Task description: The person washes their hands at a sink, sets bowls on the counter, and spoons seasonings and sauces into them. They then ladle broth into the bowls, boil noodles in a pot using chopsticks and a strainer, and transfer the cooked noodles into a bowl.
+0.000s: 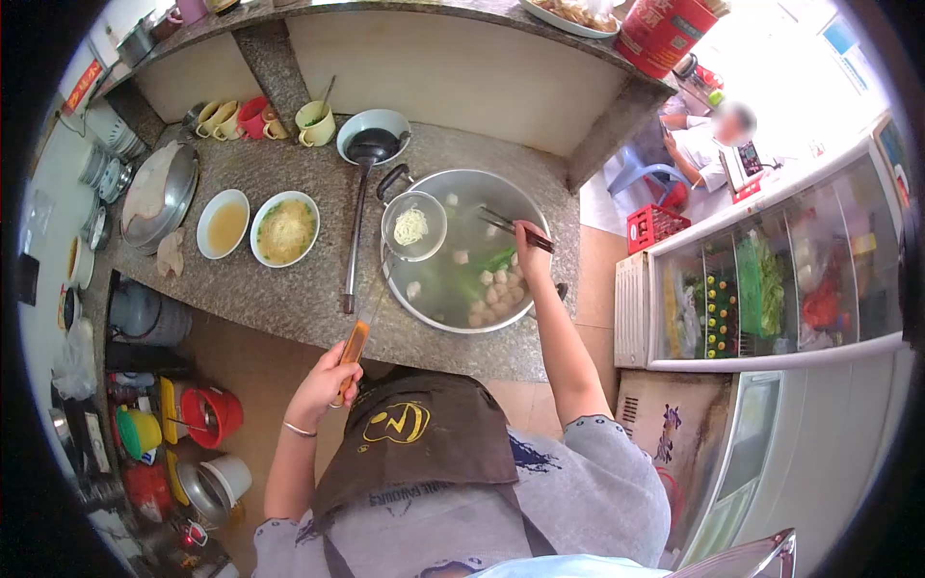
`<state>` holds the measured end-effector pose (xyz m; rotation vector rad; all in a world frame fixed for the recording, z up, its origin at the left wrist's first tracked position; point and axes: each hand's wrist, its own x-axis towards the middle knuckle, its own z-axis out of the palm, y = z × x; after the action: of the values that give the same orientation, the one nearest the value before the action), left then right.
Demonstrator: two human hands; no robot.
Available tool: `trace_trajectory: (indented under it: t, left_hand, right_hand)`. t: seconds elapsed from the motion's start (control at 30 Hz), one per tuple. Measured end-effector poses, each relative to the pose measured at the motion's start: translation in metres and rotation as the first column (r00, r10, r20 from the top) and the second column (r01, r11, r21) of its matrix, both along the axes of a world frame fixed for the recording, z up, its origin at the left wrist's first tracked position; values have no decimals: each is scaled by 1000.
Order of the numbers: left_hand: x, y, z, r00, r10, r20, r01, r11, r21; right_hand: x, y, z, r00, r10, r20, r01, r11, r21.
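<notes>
My left hand (330, 377) is wrapped round the orange handle of a wire strainer (410, 227). Its mesh basket, with pale noodles (411, 226) in it, is over the left side of a large steel pot (393, 299). In my right hand (530, 252) is a pair of dark chopsticks (503, 223), their tips over the far side of the pot. Cloudy broth fills the pot, with several meatballs (494, 298) and green leaves (469, 279) toward the near right. Left of the pot stand a bowl of noodles in broth (285, 233) and a bowl of broth (228, 226).
A long-handled ladle (360, 217) rests in a bowl (390, 119) beside the pot. Several mugs (252, 118) line the counter's back wall. A glass-front fridge (771, 279) stands to the right; a person (708, 144) sits beyond it. Buckets (212, 416) sit at lower left.
</notes>
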<state>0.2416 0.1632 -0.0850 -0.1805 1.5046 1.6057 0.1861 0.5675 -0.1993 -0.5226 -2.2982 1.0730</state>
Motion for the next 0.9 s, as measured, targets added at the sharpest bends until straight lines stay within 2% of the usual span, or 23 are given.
trace_trajectory:
  t: [0.03,0.07,0.1,0.17,0.23,0.27,0.3,0.33,0.37,0.43,0.47,0.5,0.57,0.6,0.63,0.67,0.7,0.77,0.9]
  left_hand:
    - [-4,4,-5,1000,-21,-20,20,999,-37]
    - [-10,10,-11,999,-26,-23,26,999,-35]
    - [-15,17,-17,993,-84,-79,79,995,-67]
    - [-28,33,-28,981,-139,-134,126,987,-101]
    - [-39,53,-40,937,-255,-238,183,940,-288]
    - [-41,63,-64,936,-255,-242,183,941,-284]
    - [-46,74,-95,684,-398,-612,62,867,-494]
    - [-49,81,-110,279,-554,-785,-154,781,-606]
    - [-48,91,-97,277,-550,-788,-159,783,-602]
    - [-50,111,-72,579,-601,-551,30,691,-722]
    - [-52,116,-81,567,-623,-539,54,681,-730]
    - [-53,119,-83,567,-625,-537,61,682,-729]
    - [-57,124,-84,874,-398,-278,247,858,-450]
    - [-57,122,-84,872,-402,-278,251,857,-449]
    - [-58,115,-85,953,-255,-163,222,955,-195]
    - [-59,108,-87,991,-132,-2,132,989,62]
    - [-60,101,-91,991,-133,1,132,989,61]
    - [-62,89,-98,955,-70,287,-50,918,393]
    - [-54,72,-77,949,-23,315,-102,922,374]
  right_hand:
    - [-2,5,-6,998,-9,-57,17,990,141]
    - [-1,9,-10,999,39,-29,-37,998,52]
    - [2,14,-13,999,36,-32,-34,998,54]
    - [7,14,-6,1000,18,21,-14,984,-180]
    - [10,16,-2,1000,5,-12,-7,987,-163]
    - [10,21,-9,1000,28,10,-27,999,-28]
    - [9,24,-12,998,48,32,-51,993,106]
    - [13,20,-1,994,85,68,-86,996,4]
    - [15,16,3,994,88,64,-89,996,8]
    - [19,11,14,993,88,-74,-110,917,-384]
    - [25,7,31,991,116,-65,-130,952,-276]
    - [26,9,27,992,112,-60,-124,953,-276]
    - [26,16,21,988,121,-101,-142,960,-242]
    - [29,20,18,988,116,-101,-138,961,-242]
    - [32,23,20,987,88,-134,-124,947,-296]
    - [35,26,22,985,59,-163,-114,930,-350]
    - [39,30,25,985,58,-160,-112,929,-352]
    - [48,38,36,984,-12,-178,-70,892,-446]
    - [73,46,53,970,-104,-218,-18,870,-493]
